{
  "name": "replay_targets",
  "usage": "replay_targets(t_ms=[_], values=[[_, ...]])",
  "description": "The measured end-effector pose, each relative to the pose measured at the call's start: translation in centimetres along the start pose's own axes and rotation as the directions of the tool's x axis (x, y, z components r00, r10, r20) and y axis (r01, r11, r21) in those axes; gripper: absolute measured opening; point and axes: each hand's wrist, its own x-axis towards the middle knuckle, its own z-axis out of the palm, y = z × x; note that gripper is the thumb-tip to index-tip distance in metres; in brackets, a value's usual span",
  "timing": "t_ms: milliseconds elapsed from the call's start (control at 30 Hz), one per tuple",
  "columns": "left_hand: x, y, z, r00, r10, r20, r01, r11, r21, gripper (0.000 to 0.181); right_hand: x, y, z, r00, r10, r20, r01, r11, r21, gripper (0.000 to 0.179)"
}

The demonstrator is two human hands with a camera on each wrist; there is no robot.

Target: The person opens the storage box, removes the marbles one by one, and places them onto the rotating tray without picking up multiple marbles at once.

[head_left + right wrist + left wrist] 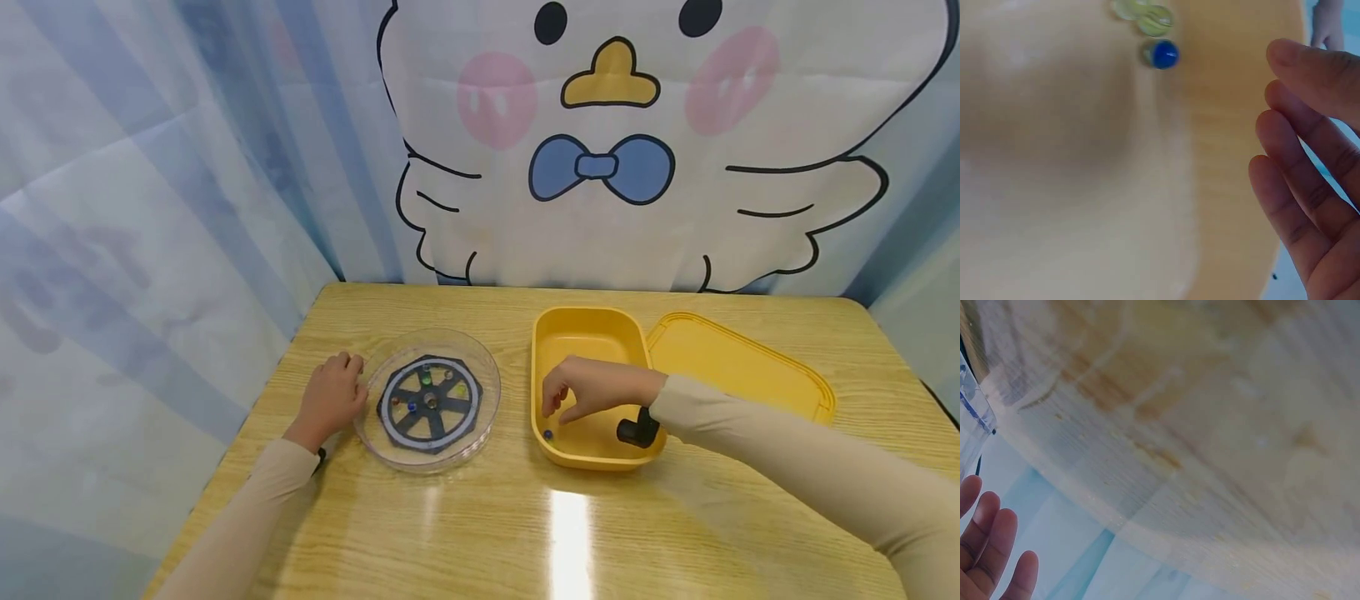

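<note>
My right hand (588, 387) hangs inside a yellow plastic box (597, 461), its thumb apart from the bent fingers and nothing between them. Below the fingertips a small blue marble (548, 434) lies on the box floor. Beside that blue marble, the right wrist view shows a pale yellow-green marble (1155, 20) and part of another. My left hand (333, 398) is at the left side of a round clear dish (491, 371), fingers loosely bent at its rim. A black and grey spoked wheel shape (453, 405) shows in the dish, with several coloured marbles on it, including a green marble (427, 380).
A yellow lid (742, 367) lies behind and right of the box, partly hidden by it. All stand on a wood-grain table (450, 533). A curtain (600, 242) with a cartoon bird hangs behind the table, and more fabric hangs at the left.
</note>
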Motion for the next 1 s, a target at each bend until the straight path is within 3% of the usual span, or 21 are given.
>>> replay_targets(t_ms=[400,1000], values=[[-0.1,-0.1,0.0,1.000,0.000,0.008,0.000,1.000,-0.006,0.011,0.7,1.8,2.8,0.998,-0.058,-0.012,0.058,0.998,0.006,0.012],[0.0,-0.1,0.1,1.000,-0.006,0.012,0.006,1.000,-0.009,0.011,1.2,3.2,4.3,0.989,-0.149,-0.001,0.148,0.989,-0.028,0.007]])
